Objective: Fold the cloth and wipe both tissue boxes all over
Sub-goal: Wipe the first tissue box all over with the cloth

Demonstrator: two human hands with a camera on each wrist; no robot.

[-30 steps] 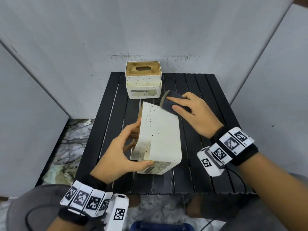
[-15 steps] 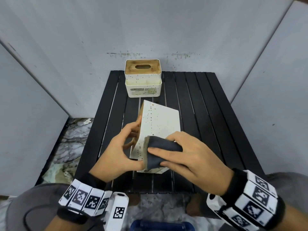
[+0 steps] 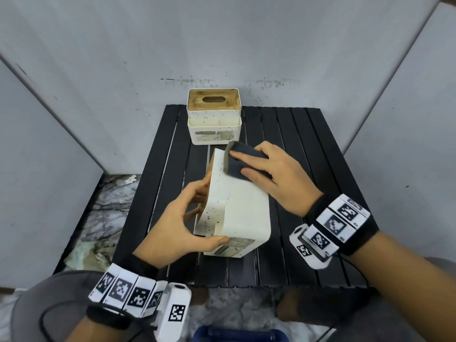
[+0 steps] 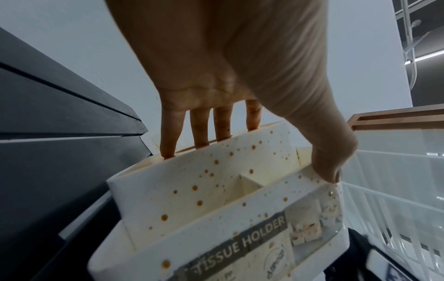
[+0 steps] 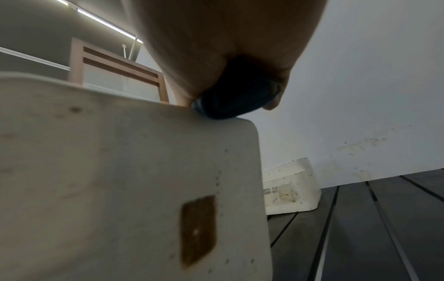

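A cream speckled tissue box lies tipped on its side at the middle of the black slatted table. My left hand grips its near left end, thumb on the upturned face and fingers over the rim; the "TISSUE HOLDER" label faces me. My right hand holds a folded dark cloth and presses it on the box's far top edge. In the right wrist view the cloth sits on the box's corner. The second tissue box stands upright at the back.
Grey panels close in the table on the left, back and right. The second box is just beyond the tipped one. A blue object lies below the table's near edge, and marbled floor shows at the left.
My right hand swept the cloth down the box's upturned face to its near end, then back up to the far edge. The left hand kept its grip on the box.
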